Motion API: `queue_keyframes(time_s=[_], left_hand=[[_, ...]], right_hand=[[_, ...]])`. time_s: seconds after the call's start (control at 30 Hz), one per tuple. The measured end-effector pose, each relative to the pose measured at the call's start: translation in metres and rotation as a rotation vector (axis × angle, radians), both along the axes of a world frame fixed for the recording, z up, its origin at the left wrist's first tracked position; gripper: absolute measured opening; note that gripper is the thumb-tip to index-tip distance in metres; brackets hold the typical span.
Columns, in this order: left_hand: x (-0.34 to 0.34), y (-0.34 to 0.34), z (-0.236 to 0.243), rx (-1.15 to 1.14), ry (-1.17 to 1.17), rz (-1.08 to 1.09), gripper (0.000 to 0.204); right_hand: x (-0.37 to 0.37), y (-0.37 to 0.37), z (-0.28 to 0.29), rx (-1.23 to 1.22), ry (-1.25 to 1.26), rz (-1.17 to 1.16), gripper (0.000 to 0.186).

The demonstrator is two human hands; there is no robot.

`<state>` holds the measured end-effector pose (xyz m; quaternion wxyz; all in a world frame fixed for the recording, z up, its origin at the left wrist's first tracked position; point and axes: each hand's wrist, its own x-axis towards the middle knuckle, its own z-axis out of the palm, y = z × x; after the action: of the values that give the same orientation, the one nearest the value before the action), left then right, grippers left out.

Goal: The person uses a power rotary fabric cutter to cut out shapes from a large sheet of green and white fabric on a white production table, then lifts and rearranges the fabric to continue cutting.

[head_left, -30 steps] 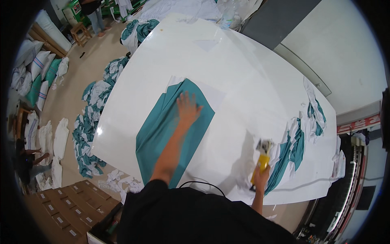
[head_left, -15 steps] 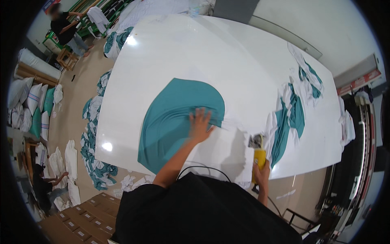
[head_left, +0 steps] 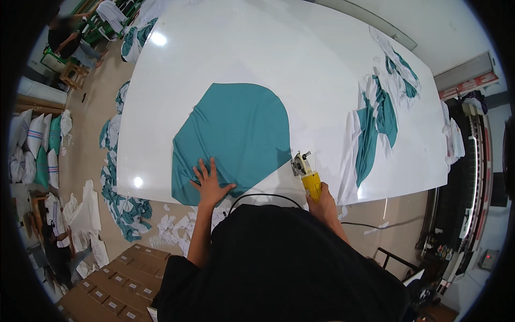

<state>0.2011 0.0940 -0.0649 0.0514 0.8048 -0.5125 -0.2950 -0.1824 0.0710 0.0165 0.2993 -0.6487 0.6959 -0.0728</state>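
On the glossy white table (head_left: 322, 48) before me, the person's left hand (head_left: 211, 188) lies spread on a rounded teal fabric panel (head_left: 238, 123) while the right hand (head_left: 323, 206) grips a yellow, metal-headed handheld cutter (head_left: 311, 184) at the panel's right edge, apparently aligning a cut that calls for steady, smooth cloth.

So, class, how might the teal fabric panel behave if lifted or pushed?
The teal fabric panel would probably hang floppy: soft creases run through it near the left hand. It is likely light for its size, since it lies thin and nearly flat. Pushed, it may slide or bunch up, as the white table looks glossy, with bright reflections.
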Motion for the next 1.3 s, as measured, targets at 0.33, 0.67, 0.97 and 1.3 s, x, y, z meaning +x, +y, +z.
queue_keyframes(time_s=[0.33,0.67,0.97,1.3], left_hand=[[0.004,0.010,-0.012,-0.013,-0.046,-0.013,0.134],[0.004,0.006,-0.012,0.004,-0.047,-0.020,0.135],[0.002,0.003,0.000,0.038,-0.021,0.006,0.134],[-0.001,0.001,0.006,0.029,-0.023,0.026,0.133]], right_hand=[[0.007,0.016,-0.001,-0.025,0.017,0.037,0.052],[0.016,-0.007,-0.014,-0.043,-0.004,0.049,0.057],[0.034,-0.026,-0.008,0.029,-0.016,-0.005,0.058],[0.049,-0.060,-0.015,-0.049,-0.004,0.027,0.054]])
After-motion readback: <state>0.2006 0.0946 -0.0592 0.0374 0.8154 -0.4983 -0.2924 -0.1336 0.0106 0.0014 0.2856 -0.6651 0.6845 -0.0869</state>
